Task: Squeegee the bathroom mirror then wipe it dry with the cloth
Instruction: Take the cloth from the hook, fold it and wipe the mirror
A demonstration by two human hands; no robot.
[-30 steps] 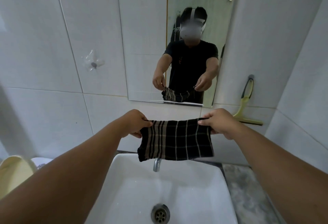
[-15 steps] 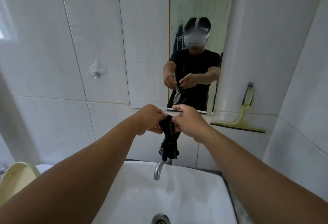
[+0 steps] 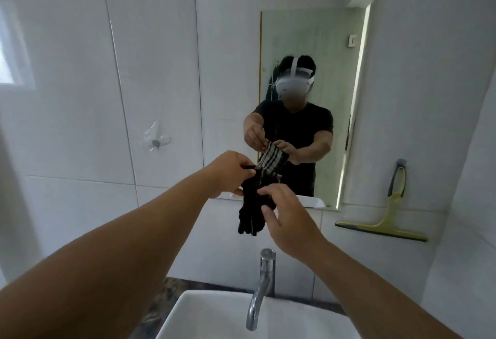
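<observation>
Above the sink (image 3: 214, 317), in front of the lower edge of the mirror (image 3: 308, 56), we hold the cloth (image 3: 255, 204) bunched between both hands: our left hand (image 3: 228, 174) has its fingers pinched shut on the upper corner, while our right hand (image 3: 284, 215) rests against the hanging part with its fingers spread and only loosely on the fabric. The risk we see is that one pinched corner carries nearly all the weight, so a slack grip could let the cloth slip down toward the tap (image 3: 261, 285) and the basin, where it might pick up water (a wet cloth would smear, not dry). A wad this tight would also wipe in narrow streaks unless we flatten it first. The cloth itself is dark, almost black, with pale stripes showing near the top, and it hangs limp and crumpled in a narrow bundle. The squeegee (image 3: 386, 220) hangs from a hook on the wall to the right of the mirror, well apart from our hands, so we judge the squeegee pass finished.
</observation>
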